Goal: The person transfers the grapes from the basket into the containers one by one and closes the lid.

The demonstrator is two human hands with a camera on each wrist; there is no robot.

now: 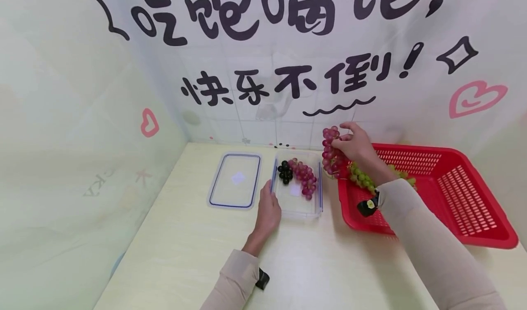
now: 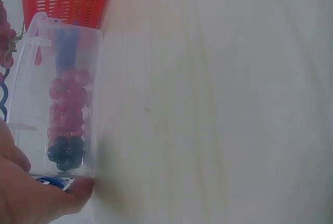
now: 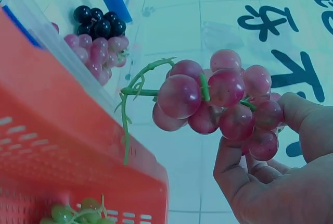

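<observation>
My right hand grips a bunch of red grapes by one end, above the left rim of the red basket. In the right wrist view, the bunch's green stem points away from the fingers. My left hand holds the near left corner of a lidless clear plastic container, thumb and fingers against its walls. Inside lie a small black grape bunch and another red grape bunch. The left wrist view shows both through the wall, beside the left thumb and finger.
A red perforated basket stands right of the container, with green grapes in it, partly behind my right forearm. The clear lid with a blue seal lies left of the container. A printed backdrop rises behind the table.
</observation>
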